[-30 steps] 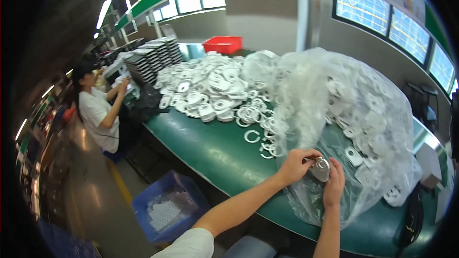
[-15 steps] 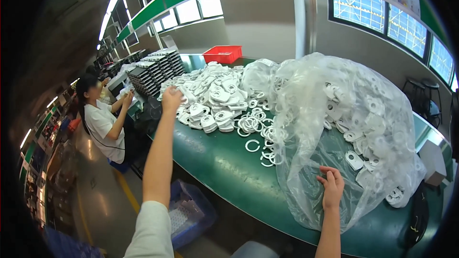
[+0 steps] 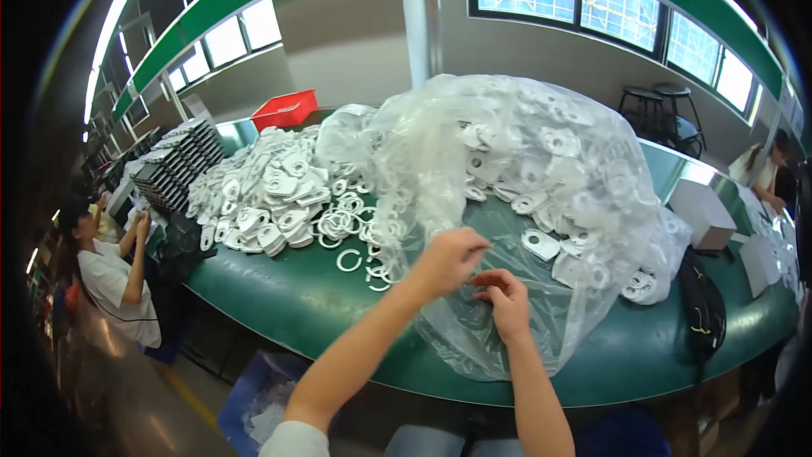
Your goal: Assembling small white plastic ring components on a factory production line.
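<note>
My left hand (image 3: 452, 261) is closed, fingertips pointing right, over the clear plastic bag (image 3: 541, 347). What its fingers hold, if anything, is hidden. Just below and to the right, my right hand (image 3: 507, 303) has its fingers bent, with a gap between thumb and forefinger and nothing visible between them. The bag spreads over the green table (image 3: 279, 288) and holds a big heap of white flat plates with round holes (image 3: 541, 243). Left of it lies a loose pile of similar white plates (image 3: 262, 195). White open rings (image 3: 348, 260) are scattered between pile and bag.
A red bin (image 3: 285, 108) and stacked dark trays (image 3: 179, 165) stand at the far left. A person (image 3: 110, 275) sits at the left. White boxes (image 3: 702, 213) and a black bag (image 3: 702, 296) lie to the right. A blue crate (image 3: 262, 402) is below the table edge.
My left hand has come from the loose plate pile to the bag, beside my right hand. The view has turned to the right. My right hand stays over the bag.
</note>
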A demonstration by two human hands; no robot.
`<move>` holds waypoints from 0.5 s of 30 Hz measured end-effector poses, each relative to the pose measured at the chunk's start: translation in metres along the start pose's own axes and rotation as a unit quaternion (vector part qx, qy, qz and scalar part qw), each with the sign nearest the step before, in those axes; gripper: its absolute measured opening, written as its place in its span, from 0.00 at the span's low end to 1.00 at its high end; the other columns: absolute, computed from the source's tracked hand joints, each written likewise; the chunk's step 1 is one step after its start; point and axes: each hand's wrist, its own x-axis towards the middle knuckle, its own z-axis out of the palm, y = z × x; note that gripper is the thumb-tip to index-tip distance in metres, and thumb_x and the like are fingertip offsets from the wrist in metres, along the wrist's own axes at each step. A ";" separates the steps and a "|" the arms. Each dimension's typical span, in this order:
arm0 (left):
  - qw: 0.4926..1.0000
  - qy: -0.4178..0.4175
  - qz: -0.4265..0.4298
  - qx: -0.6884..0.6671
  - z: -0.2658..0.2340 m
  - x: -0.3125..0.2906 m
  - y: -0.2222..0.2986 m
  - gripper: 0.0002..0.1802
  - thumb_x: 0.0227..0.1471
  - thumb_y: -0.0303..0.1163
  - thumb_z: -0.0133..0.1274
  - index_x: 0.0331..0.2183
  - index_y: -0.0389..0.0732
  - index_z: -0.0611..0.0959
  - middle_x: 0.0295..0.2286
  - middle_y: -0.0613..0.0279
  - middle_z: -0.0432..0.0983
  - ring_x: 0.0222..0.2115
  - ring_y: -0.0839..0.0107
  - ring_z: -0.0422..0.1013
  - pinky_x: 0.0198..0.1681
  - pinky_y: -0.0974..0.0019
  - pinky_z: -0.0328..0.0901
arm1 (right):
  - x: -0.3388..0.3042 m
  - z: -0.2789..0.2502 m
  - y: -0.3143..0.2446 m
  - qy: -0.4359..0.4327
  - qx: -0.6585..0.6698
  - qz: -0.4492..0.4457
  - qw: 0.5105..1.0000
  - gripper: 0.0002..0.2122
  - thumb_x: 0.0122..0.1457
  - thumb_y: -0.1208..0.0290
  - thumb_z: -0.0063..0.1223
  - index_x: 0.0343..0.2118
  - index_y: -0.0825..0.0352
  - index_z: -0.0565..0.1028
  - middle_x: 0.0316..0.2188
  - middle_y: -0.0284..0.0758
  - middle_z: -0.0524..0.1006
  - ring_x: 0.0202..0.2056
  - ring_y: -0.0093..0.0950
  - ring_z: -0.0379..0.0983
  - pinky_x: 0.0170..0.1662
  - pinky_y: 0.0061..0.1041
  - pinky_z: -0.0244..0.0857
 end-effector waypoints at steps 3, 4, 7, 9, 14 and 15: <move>0.995 -0.062 0.038 0.075 0.074 0.041 -0.008 0.14 0.41 0.33 0.58 0.33 0.38 0.81 0.29 0.57 0.76 0.34 0.57 0.71 0.40 0.61 0.66 | -0.001 -0.003 0.011 0.014 0.018 -0.007 1.000 0.11 0.51 0.86 0.37 0.36 0.74 0.72 0.33 0.36 0.75 0.36 0.25 0.73 0.36 0.25 0.71; 0.995 -0.060 0.041 0.069 0.090 0.050 -0.013 0.14 0.41 0.33 0.58 0.33 0.38 0.81 0.29 0.57 0.76 0.34 0.57 0.71 0.40 0.61 0.66 | -0.002 0.002 0.013 0.029 0.006 -0.014 0.999 0.11 0.52 0.86 0.39 0.37 0.74 0.71 0.33 0.36 0.75 0.35 0.24 0.72 0.35 0.24 0.70; 0.970 -0.168 -0.028 0.174 0.110 0.063 -0.006 0.25 0.38 0.45 0.61 0.37 0.40 0.79 0.36 0.54 0.75 0.41 0.56 0.69 0.45 0.58 0.64 | -0.001 0.005 0.017 0.031 -0.013 0.000 0.999 0.10 0.51 0.85 0.42 0.36 0.73 0.71 0.33 0.35 0.76 0.33 0.25 0.73 0.36 0.22 0.68; 0.960 -0.182 -0.043 0.209 0.117 0.075 0.011 0.24 0.38 0.45 0.60 0.37 0.40 0.78 0.36 0.54 0.75 0.41 0.55 0.70 0.44 0.58 0.65 | 0.000 0.002 0.028 0.108 0.054 0.012 0.993 0.09 0.53 0.83 0.44 0.37 0.72 0.71 0.33 0.34 0.76 0.33 0.25 0.73 0.35 0.22 0.67; 0.965 -0.141 -0.093 0.202 0.124 0.081 0.005 0.13 0.43 0.38 0.54 0.29 0.38 0.79 0.28 0.48 0.76 0.32 0.49 0.73 0.36 0.52 0.68 | -0.001 -0.004 0.012 0.050 0.094 0.010 0.994 0.08 0.57 0.79 0.43 0.38 0.72 0.72 0.32 0.32 0.75 0.32 0.22 0.72 0.35 0.20 0.66; 0.966 -0.123 -0.102 0.202 0.120 0.081 -0.004 0.11 0.43 0.35 0.51 0.27 0.37 0.80 0.25 0.46 0.76 0.30 0.48 0.73 0.33 0.52 0.68 | -0.001 -0.005 0.009 0.042 0.104 0.023 0.993 0.08 0.59 0.76 0.42 0.38 0.72 0.72 0.31 0.30 0.75 0.32 0.21 0.72 0.35 0.18 0.66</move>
